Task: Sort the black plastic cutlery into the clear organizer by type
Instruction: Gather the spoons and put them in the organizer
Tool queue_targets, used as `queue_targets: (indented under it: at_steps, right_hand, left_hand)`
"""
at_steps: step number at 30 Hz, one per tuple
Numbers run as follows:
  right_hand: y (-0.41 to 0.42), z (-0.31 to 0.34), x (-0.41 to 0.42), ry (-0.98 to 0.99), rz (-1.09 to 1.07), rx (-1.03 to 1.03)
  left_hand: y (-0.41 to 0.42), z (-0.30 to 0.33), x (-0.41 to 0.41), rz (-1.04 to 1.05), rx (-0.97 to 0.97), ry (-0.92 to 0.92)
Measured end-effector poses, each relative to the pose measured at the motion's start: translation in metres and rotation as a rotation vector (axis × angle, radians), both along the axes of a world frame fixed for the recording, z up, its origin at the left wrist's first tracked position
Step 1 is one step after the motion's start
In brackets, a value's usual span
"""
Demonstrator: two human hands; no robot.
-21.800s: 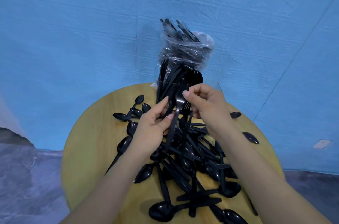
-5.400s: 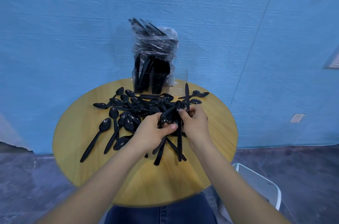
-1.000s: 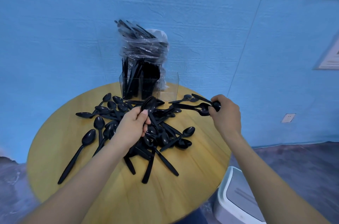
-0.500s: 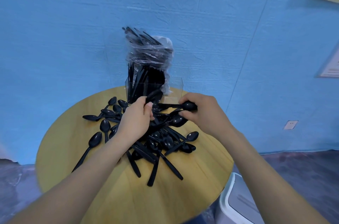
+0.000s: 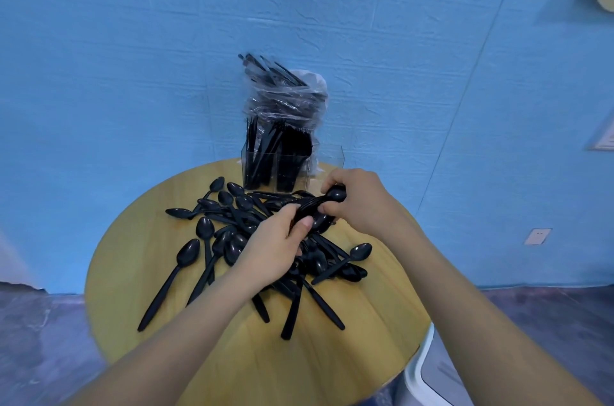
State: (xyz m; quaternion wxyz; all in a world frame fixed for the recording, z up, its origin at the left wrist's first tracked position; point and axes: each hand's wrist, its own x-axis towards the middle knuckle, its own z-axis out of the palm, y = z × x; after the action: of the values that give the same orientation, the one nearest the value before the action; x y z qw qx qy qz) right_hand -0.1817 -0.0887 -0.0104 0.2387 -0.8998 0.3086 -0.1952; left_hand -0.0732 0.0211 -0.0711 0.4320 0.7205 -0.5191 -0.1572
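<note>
A heap of black plastic spoons (image 5: 229,239) lies spread over a round wooden table (image 5: 186,355). Above the heap, both hands hold one bundle of black spoons (image 5: 310,206) between them. My left hand (image 5: 275,246) grips the handle end and my right hand (image 5: 355,203) grips the bowl end. At the table's far edge stands the clear organizer (image 5: 327,161). Its left and middle compartments hold upright black cutlery, and its right compartment looks see-through with nothing dark in it.
A clear plastic bag (image 5: 285,100) stuffed with more black cutlery stands behind the organizer against the blue wall. A white bin (image 5: 428,375) sits on the floor beside the table at the lower right.
My right hand came in from the table's right side with spoons and met the left hand. Both hands now hold one bundle over the heap, nearer the organizer's right end.
</note>
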Motion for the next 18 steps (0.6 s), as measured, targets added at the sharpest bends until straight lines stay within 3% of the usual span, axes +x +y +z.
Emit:
queue_targets:
  at_steps: [4,11,14,18]
  right_hand:
    - [0.001,-0.002,-0.001,-0.010,-0.017,-0.006]
    - [0.007,-0.010,-0.007,-0.176,-0.017,-0.130]
    - [0.009,-0.016,-0.006,-0.216,-0.003,-0.192]
    - [0.007,-0.023,-0.005,-0.284,-0.006,-0.212]
  left_hand:
    - [-0.001,0.001,0.001,-0.018,0.042,0.088]
    - [0.002,0.001,0.003,0.003,0.196,0.567]
    - [0.003,0.004,-0.002,-0.042,0.152,0.797]
    - [0.001,0.009,-0.006,-0.077,0.119,0.839]
